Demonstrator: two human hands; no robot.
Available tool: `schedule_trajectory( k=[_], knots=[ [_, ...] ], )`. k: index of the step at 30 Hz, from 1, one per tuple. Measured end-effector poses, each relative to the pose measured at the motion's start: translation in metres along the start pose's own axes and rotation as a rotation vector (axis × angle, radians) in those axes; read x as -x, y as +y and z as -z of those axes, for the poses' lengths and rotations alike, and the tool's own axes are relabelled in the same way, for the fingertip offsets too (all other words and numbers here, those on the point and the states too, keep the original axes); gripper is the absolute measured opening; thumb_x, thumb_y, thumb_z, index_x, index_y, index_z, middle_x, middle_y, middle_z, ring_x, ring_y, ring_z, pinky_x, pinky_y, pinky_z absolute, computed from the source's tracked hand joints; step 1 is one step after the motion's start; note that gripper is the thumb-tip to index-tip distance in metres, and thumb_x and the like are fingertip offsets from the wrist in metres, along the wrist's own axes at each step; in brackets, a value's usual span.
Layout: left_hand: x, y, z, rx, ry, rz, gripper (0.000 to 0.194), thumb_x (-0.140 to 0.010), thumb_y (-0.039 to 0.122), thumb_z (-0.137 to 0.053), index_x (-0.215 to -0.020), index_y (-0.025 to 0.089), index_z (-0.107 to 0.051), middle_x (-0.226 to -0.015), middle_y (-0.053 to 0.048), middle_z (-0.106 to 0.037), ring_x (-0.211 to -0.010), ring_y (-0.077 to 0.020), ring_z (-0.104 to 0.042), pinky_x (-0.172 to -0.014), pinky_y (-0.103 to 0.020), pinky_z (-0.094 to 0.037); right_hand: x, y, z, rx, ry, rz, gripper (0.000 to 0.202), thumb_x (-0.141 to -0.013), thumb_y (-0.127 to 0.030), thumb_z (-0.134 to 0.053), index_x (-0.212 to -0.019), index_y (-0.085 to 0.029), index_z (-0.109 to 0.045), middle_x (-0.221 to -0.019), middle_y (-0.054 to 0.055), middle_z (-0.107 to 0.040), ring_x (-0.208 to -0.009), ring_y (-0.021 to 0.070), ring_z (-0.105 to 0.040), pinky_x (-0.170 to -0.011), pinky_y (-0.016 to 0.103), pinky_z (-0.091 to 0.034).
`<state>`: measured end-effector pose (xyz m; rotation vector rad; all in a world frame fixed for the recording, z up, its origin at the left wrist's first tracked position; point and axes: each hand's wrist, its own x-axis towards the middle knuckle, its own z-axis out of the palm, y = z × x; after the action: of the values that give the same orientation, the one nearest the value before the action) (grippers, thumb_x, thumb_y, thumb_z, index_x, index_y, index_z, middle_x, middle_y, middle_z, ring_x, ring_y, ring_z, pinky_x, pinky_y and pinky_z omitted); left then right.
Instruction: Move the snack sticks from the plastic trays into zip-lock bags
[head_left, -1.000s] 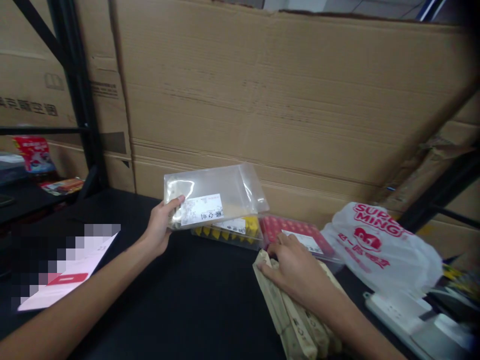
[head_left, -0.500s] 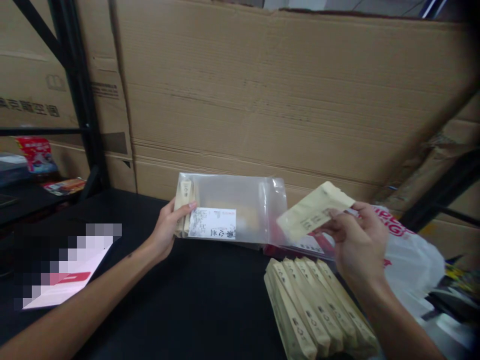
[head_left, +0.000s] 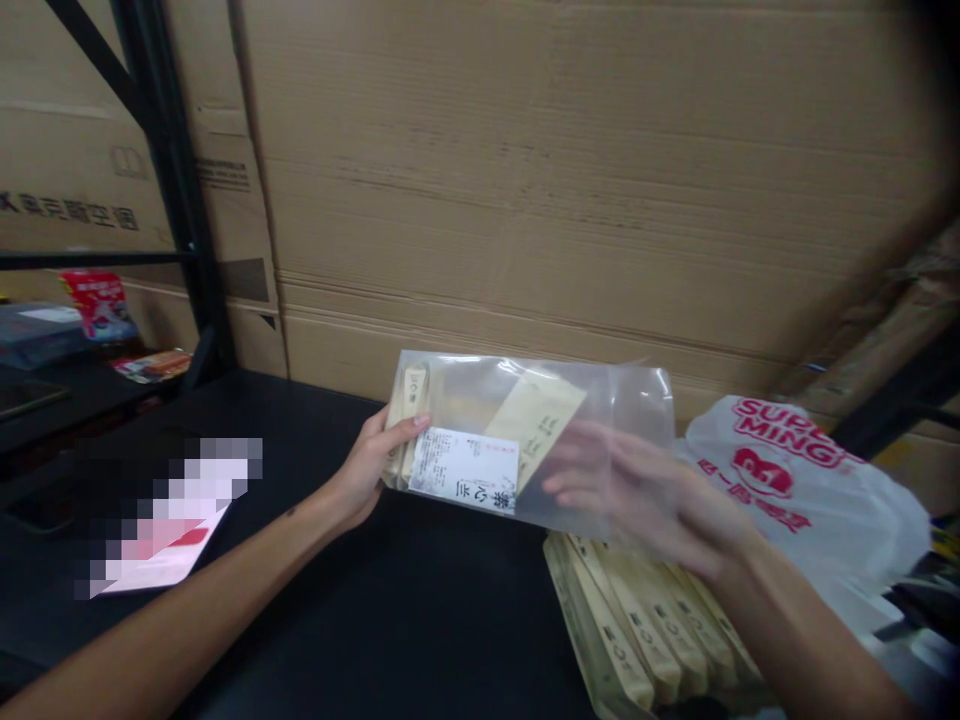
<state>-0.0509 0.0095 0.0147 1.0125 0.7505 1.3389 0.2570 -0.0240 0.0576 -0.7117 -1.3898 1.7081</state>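
Note:
My left hand (head_left: 382, 450) grips the closed end of a clear plastic bag (head_left: 457, 390), thumb on the front near a white printed label (head_left: 469, 470). Several slim beige packets (head_left: 409, 400) stand inside that end, under the thumb. Another beige packet (head_left: 536, 410) lies slanted in the middle of the bag. My right hand (head_left: 615, 480) reaches in through the bag's right end and shows blurred through the plastic. Its fingers are stretched out beside the slanted packet's edge. Below the bag, a row of beige packets (head_left: 622, 620) stands on the black table (head_left: 420, 620).
A white carrier bag with red print (head_left: 810, 500) stands at the right. At the left lies a partly pixelated pink-and-white flat item (head_left: 172, 540). Cardboard (head_left: 525, 200) walls the back, and a black metal post (head_left: 180, 200) rises at the left. A red snack pouch (head_left: 97, 305) is beyond it.
My right hand has moved left with the beige packet into the clear bag, and its fingers have straightened off the packet. My left hand keeps its grip on the bag.

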Motion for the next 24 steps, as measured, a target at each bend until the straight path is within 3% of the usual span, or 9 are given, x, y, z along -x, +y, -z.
schedule_trajectory(
  k=[3,7,10,14,17,20,22,24],
  knots=[
    [0.005,-0.002,-0.004,-0.032,-0.030,-0.010,0.045,-0.079,0.029,-0.084,-0.118,0.012,-0.071,-0.091,-0.013,-0.078,-0.070,-0.0227,-0.074,-0.063,-0.030,-0.060,-0.008,0.005,-0.013,0.095,-0.080,-0.061,0.047,-0.095,-0.049,-0.065,-0.133,-0.023,-0.061,-0.128,0.014,-0.072,-0.107,0.0271,-0.073,-0.099,0.049,-0.055],
    [0.013,-0.009,-0.012,-0.064,-0.110,0.006,0.051,-0.079,0.027,-0.084,-0.127,0.015,-0.069,-0.087,-0.011,-0.077,-0.074,-0.0246,-0.074,-0.063,-0.030,-0.059,-0.029,0.017,-0.032,0.241,-0.031,-0.052,0.040,-0.092,-0.046,-0.068,-0.122,-0.020,-0.069,-0.124,0.014,-0.074,-0.111,0.0280,-0.071,-0.103,0.050,-0.052],
    [0.018,-0.015,-0.016,-0.053,-0.155,0.046,0.051,-0.078,0.027,-0.084,-0.125,0.015,-0.068,-0.089,-0.012,-0.077,-0.072,-0.0241,-0.073,-0.063,-0.030,-0.059,-0.040,0.023,-0.044,0.255,-0.011,-0.015,0.040,-0.093,-0.044,-0.067,-0.125,-0.020,-0.070,-0.124,0.014,-0.074,-0.113,0.0293,-0.070,-0.101,0.049,-0.053],
    [0.017,-0.015,-0.015,-0.013,-0.095,0.026,0.046,-0.079,0.029,-0.083,-0.121,0.014,-0.070,-0.083,-0.010,-0.076,-0.069,-0.0223,-0.072,-0.062,-0.030,-0.058,-0.041,0.023,-0.051,0.183,-0.123,-0.012,0.042,-0.095,-0.042,-0.064,-0.133,-0.023,-0.067,-0.123,0.012,-0.074,-0.111,0.0279,-0.071,-0.100,0.047,-0.053],
    [0.015,-0.014,-0.012,-0.041,-0.096,-0.007,0.046,-0.078,0.030,-0.083,-0.120,0.015,-0.069,-0.085,-0.010,-0.077,-0.071,-0.0223,-0.072,-0.065,-0.031,-0.058,-0.039,0.025,-0.051,0.253,-0.196,0.005,0.038,-0.095,-0.040,-0.066,-0.130,-0.025,-0.069,-0.127,0.009,-0.072,-0.112,0.0255,-0.069,-0.104,0.045,-0.050],
    [0.016,-0.016,-0.012,-0.060,-0.133,-0.004,0.052,-0.078,0.030,-0.084,-0.126,0.017,-0.067,-0.086,-0.008,-0.077,-0.069,-0.0212,-0.071,-0.066,-0.031,-0.059,-0.038,0.031,-0.051,0.403,-0.083,0.021,0.030,-0.093,-0.044,-0.068,-0.110,-0.021,-0.075,-0.107,0.008,-0.077,-0.093,0.0229,-0.071,-0.088,0.038,-0.055],
    [0.017,-0.018,-0.013,-0.051,-0.129,0.011,0.055,-0.079,0.030,-0.083,-0.129,0.017,-0.065,-0.085,-0.008,-0.076,-0.068,-0.0212,-0.071,-0.064,-0.031,-0.058,-0.037,0.034,-0.051,0.474,0.047,0.035,0.027,-0.090,-0.046,-0.071,-0.091,-0.019,-0.075,-0.087,0.006,-0.075,-0.076,0.0201,-0.067,-0.071,0.034,-0.053],
    [0.018,-0.020,-0.015,-0.040,-0.111,0.028,0.054,-0.080,0.031,-0.082,-0.129,0.016,-0.066,-0.084,-0.010,-0.076,-0.069,-0.0223,-0.071,-0.063,-0.031,-0.058,-0.034,0.036,-0.050,0.538,0.182,0.065,0.027,-0.087,-0.046,-0.073,-0.080,-0.021,-0.071,-0.079,0.005,-0.072,-0.070,0.0191,-0.064,-0.065,0.033,-0.050]
  ],
)
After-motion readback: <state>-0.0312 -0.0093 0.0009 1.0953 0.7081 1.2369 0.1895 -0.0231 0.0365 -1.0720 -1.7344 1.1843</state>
